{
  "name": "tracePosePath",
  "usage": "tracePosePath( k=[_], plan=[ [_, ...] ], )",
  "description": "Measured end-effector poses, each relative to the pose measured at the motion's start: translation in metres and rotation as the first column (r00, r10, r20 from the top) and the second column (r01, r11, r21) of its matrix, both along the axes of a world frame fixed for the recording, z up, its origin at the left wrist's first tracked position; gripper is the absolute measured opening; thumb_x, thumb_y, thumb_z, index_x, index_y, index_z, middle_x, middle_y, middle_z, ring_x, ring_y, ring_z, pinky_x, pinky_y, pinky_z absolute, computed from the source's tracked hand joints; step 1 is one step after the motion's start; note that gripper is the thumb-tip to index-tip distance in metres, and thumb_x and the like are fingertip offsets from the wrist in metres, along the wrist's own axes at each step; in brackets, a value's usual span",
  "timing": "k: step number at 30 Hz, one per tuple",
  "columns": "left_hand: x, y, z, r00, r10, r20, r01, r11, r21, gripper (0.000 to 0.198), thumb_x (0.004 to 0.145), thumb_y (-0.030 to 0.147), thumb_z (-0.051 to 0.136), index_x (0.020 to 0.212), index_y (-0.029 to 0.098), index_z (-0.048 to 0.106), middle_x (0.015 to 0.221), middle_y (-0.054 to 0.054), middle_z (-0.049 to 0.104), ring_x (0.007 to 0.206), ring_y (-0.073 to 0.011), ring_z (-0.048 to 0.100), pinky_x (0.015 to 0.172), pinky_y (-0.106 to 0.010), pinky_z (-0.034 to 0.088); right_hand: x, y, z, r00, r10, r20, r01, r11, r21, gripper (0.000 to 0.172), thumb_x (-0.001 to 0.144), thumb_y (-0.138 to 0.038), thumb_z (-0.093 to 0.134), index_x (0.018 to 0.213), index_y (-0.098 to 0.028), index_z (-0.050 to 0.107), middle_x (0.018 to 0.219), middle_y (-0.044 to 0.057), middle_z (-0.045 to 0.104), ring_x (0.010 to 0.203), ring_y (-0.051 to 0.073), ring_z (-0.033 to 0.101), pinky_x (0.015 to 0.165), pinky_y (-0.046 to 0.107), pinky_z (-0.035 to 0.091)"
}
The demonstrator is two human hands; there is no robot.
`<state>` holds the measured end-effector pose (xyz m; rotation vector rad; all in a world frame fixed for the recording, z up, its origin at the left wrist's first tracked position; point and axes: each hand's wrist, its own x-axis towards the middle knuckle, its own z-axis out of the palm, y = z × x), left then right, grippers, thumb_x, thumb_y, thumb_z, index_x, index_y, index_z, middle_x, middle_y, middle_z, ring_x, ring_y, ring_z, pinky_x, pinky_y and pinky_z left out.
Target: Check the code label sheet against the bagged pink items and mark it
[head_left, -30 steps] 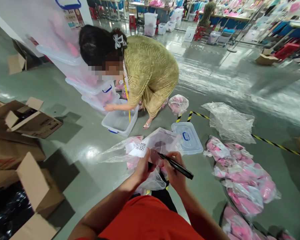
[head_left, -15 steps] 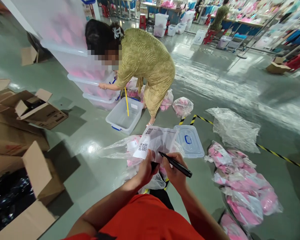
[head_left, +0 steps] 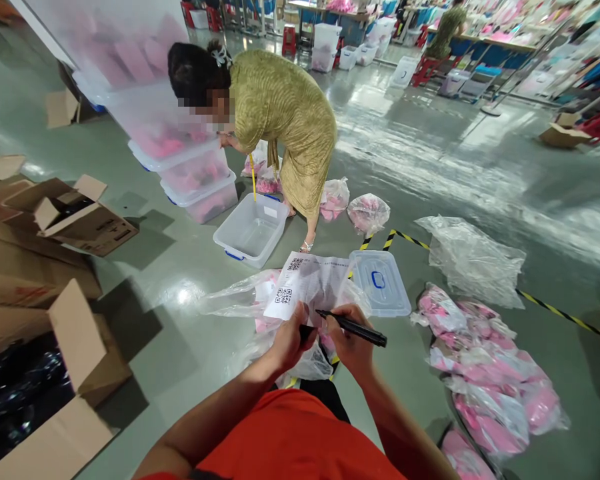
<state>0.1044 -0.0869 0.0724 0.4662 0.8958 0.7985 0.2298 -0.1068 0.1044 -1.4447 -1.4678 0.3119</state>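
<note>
Black pen (head_left: pixel 366 331) sits in the fingers of the right hand (head_left: pixel 354 348). It is long and slants: its tip points up and left to the low edge of the white paper (head_left: pixel 325 275), and its other end points down and right. I cannot tell if the tip touches. The left hand (head_left: pixel 287 343) pinches that low edge, nearer the square codes, above a clear bag (head_left: pixel 237 301).

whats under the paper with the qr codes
Below the paper, held in the left hand, clear plastic with something pink in it shows past the edges. The paper and hands cover the middle, so what lies there can't be seen.
</note>
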Motion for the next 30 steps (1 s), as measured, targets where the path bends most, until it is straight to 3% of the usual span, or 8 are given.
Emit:
tracePosePath(
  k=[3, 11, 16, 22, 26, 28, 30],
  plan=[
    [0.001, 0.002, -0.003, 0.999, 0.003, -0.036, -0.005, 0.999, -0.043, 0.067, 0.068, 0.083, 0.06, 0.059, 0.021, 0.037, 0.037, 0.008, 0.032, 0.033, -0.004, 0.023, 0.041, -0.023, 0.011, 0.0, 0.001, 0.0, 0.998, -0.032, -0.063, 0.033, 0.999, 0.004, 0.007, 0.088, -0.021, 0.058, 0.082, -0.021, 0.055, 0.06, -0.006, 0.059, 0.048, 0.008, 0.057, 0.044, 0.018, 0.046],
    [0.003, 0.009, -0.005, 0.998, 0.058, -0.034, -0.062, 0.991, -0.118, 0.068, 0.061, 0.083, 0.066, 0.062, 0.021, 0.037, 0.037, 0.01, 0.03, 0.034, -0.0043, 0.024, 0.042, -0.022, 0.013, -0.003, 0.012, -0.002, 0.997, -0.003, 0.083, -0.003, 0.998, 0.067, 0.007, 0.091, -0.023, 0.059, 0.085, -0.021, 0.056, 0.057, -0.006, 0.061, 0.043, 0.008, 0.057, 0.044, 0.018, 0.049],
    [0.002, 0.016, -0.002, 0.999, 0.03, -0.041, -0.035, 0.992, -0.125, 0.071, 0.06, 0.086, 0.063, 0.058, 0.022, 0.034, 0.033, 0.01, 0.028, 0.035, -0.0042, 0.023, 0.044, -0.023, 0.013, -0.008, 0.015, -0.006, 0.983, -0.136, 0.125, 0.126, 0.988, 0.089, 0.011, 0.09, -0.025, 0.059, 0.082, -0.02, 0.055, 0.055, -0.006, 0.06, 0.042, 0.008, 0.056, 0.044, 0.019, 0.049],
    [-0.002, 0.027, 0.003, 0.999, 0.013, -0.031, -0.017, 0.99, -0.139, 0.074, 0.057, 0.088, 0.064, 0.054, 0.022, 0.031, 0.033, 0.007, 0.031, 0.036, -0.0048, 0.025, 0.045, -0.023, 0.015, -0.008, 0.022, -0.008, 0.996, 0.018, 0.087, -0.02, 1.0, 0.023, 0.009, 0.089, -0.022, 0.059, 0.081, -0.021, 0.055, 0.06, -0.005, 0.063, 0.048, 0.009, 0.06, 0.048, 0.019, 0.051],
    [-0.002, 0.03, 0.004, 0.999, 0.01, -0.032, -0.014, 0.989, -0.15, 0.072, 0.055, 0.088, 0.065, 0.053, 0.022, 0.035, 0.031, 0.008, 0.029, 0.034, -0.0048, 0.024, 0.044, -0.024, 0.014, -0.008, 0.026, -0.009, 0.992, -0.069, 0.104, 0.067, 0.998, 0.021, 0.011, 0.086, -0.019, 0.058, 0.076, -0.021, 0.053, 0.055, -0.007, 0.056, 0.042, 0.007, 0.052, 0.044, 0.019, 0.045],
    [-0.002, 0.031, 0.001, 1.0, 0.022, -0.023, -0.025, 0.989, -0.147, 0.072, 0.056, 0.087, 0.065, 0.052, 0.021, 0.036, 0.031, 0.008, 0.028, 0.033, -0.0045, 0.024, 0.044, -0.024, 0.013, -0.007, 0.026, -0.011, 0.995, -0.092, 0.046, 0.093, 0.996, -0.007, 0.012, 0.085, -0.02, 0.058, 0.074, -0.021, 0.053, 0.054, -0.007, 0.054, 0.041, 0.007, 0.049, 0.042, 0.02, 0.043],
    [-0.002, 0.033, -0.003, 0.999, 0.04, -0.014, -0.042, 0.989, -0.14, 0.07, 0.057, 0.085, 0.066, 0.052, 0.021, 0.04, 0.032, 0.008, 0.028, 0.032, -0.0041, 0.022, 0.043, -0.024, 0.012, -0.004, 0.025, -0.014, 0.986, -0.084, -0.144, 0.072, 0.994, -0.081, 0.011, 0.086, -0.023, 0.058, 0.077, -0.02, 0.053, 0.053, -0.007, 0.054, 0.04, 0.008, 0.047, 0.04, 0.021, 0.041]
  ],
)
